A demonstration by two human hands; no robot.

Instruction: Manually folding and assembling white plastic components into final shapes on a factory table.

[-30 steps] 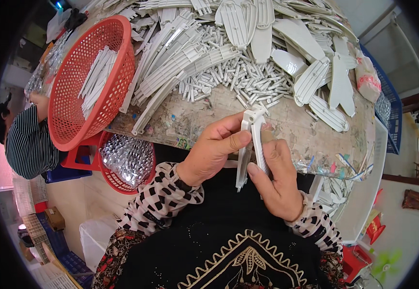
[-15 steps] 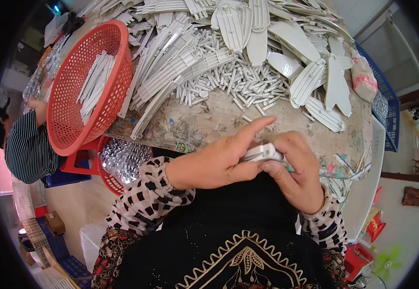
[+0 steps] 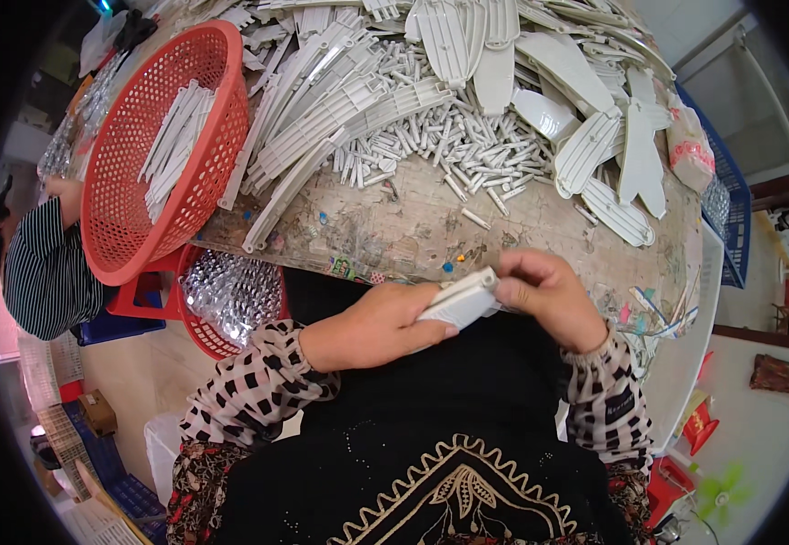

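Held in front of my dark clothing at the table's near edge is a long white plastic piece (image 3: 461, 302), tilted up to the right, with a round hole at its upper end. My left hand (image 3: 372, 325) is closed around its lower part. At the upper end, my right hand (image 3: 549, 295) has its fingers curled in, with thumb and fingertips against or right beside the piece; whatever they pinch is hidden. Beyond my hands lies a pile of short white pegs (image 3: 467, 150). A single loose peg (image 3: 476, 219) rests on the wood nearer to me.
Curved white slats (image 3: 322, 118) and paddle-shaped white panels (image 3: 585, 150) heap the worn wooden table (image 3: 385, 227). A red basket (image 3: 226, 109) with white strips stands left, above a smaller basket of shiny silvery pieces (image 3: 231, 295). Another person's striped sleeve (image 3: 45, 272) shows farther left.
The white piece has turned and tilted, showing more of its length. My left hand has lowered, its raised thumb now down on the piece. My right hand has shifted toward its upper end.
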